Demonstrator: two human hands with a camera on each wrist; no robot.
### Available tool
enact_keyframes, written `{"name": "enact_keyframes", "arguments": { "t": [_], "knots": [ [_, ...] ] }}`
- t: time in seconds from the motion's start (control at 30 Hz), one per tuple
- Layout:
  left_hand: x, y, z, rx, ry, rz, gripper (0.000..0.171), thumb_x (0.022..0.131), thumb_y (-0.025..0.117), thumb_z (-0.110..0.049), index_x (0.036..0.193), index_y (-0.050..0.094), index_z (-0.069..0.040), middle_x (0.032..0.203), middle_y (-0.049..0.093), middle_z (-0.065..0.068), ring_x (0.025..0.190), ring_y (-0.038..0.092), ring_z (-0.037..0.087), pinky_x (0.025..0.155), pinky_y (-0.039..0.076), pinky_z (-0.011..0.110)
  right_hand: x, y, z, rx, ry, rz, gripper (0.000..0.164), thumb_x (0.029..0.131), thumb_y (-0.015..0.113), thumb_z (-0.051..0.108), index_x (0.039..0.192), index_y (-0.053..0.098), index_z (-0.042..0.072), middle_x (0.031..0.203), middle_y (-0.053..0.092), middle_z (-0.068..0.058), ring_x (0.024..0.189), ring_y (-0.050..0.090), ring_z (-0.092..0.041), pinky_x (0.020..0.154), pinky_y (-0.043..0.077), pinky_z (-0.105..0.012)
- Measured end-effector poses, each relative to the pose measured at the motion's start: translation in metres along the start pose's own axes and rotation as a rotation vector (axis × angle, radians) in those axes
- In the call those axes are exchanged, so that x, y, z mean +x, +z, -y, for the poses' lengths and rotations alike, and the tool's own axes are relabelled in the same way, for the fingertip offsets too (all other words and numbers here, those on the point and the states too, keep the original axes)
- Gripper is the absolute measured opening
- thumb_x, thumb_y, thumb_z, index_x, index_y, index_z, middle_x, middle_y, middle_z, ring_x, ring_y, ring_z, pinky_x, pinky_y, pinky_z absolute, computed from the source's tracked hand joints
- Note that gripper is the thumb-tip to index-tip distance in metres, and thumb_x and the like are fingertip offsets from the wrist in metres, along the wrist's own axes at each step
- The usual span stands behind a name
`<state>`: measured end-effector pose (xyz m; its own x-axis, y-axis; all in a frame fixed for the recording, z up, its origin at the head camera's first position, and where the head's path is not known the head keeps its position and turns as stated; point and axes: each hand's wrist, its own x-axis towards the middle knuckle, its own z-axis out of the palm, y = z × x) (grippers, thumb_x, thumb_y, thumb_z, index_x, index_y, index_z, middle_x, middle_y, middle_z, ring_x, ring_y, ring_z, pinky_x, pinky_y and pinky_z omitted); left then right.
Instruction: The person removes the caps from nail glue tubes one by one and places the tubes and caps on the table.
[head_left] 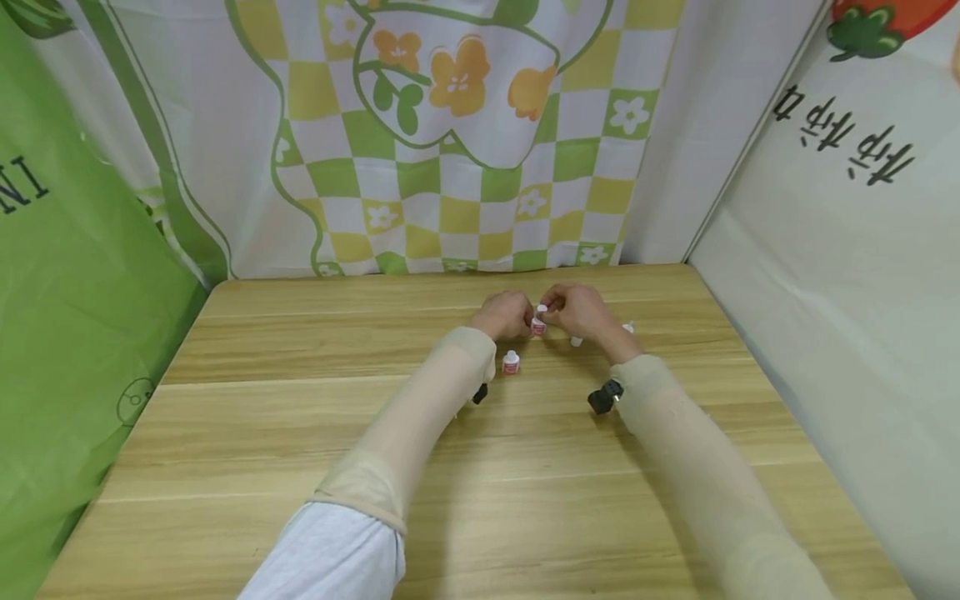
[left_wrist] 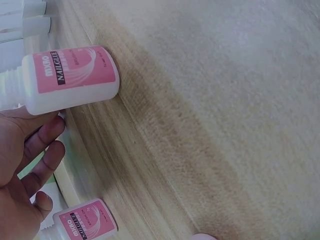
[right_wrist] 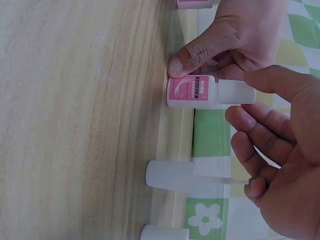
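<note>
Near the back of the table, my left hand [head_left: 506, 315] holds a small white nail glue bottle [right_wrist: 189, 91] with a pink label, thumb against its lower side. My right hand [head_left: 581, 310] pinches the bottle's white cap [right_wrist: 237, 92] between thumb and fingers; its other fingers are loosely bent. A second nail glue bottle [head_left: 511, 364] stands upright on the wood, nearer the body; in the left wrist view it looms large, its threaded neck partly cut off by the frame edge. Below the right hand, a white brush cap [right_wrist: 169, 175] stands with its thin stem upward.
Another white cap [head_left: 628, 328] stands farther right, partly beside the right wrist. The wooden table [head_left: 300, 433] reaches back to a checked curtain [head_left: 457, 208]. A green sheet [head_left: 67, 317] hangs at left and a white one [head_left: 840, 275] at right.
</note>
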<state>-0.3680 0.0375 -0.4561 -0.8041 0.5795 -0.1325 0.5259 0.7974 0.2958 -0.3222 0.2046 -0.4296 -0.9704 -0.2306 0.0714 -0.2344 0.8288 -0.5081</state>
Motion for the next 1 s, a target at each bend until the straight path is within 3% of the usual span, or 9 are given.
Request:
{"name": "enact_keyframes", "arguments": {
  "t": [0.67,1.0],
  "knots": [
    [-0.0017,-0.0037,-0.0013,-0.018,-0.012,0.007,0.006,0.091,0.072,-0.022,0.087,0.075,-0.019,0.095,0.073,-0.005,0.089,0.064,0.015,0.084,0.052,0.033,0.0013,0.0009,0.0,0.0,0.011,-0.025,0.018,0.088,0.073,0.023,0.098,0.071,0.007,0.094,0.074,-0.011,0.087,0.066,-0.025,0.079,0.049,-0.037],
    [-0.0024,-0.0023,-0.0009,-0.014,-0.008,0.008,0.004,0.09,0.074,-0.022,0.089,0.077,-0.02,0.097,0.074,-0.006,0.091,0.065,0.015,0.086,0.053,0.033,0.0007,0.0017,0.0005,-0.001,0.007,0.001,0.02,0.088,0.072,0.021,0.101,0.07,0.006,0.096,0.074,-0.011,0.09,0.066,-0.025,0.082,0.05,-0.039]
  ]
}}
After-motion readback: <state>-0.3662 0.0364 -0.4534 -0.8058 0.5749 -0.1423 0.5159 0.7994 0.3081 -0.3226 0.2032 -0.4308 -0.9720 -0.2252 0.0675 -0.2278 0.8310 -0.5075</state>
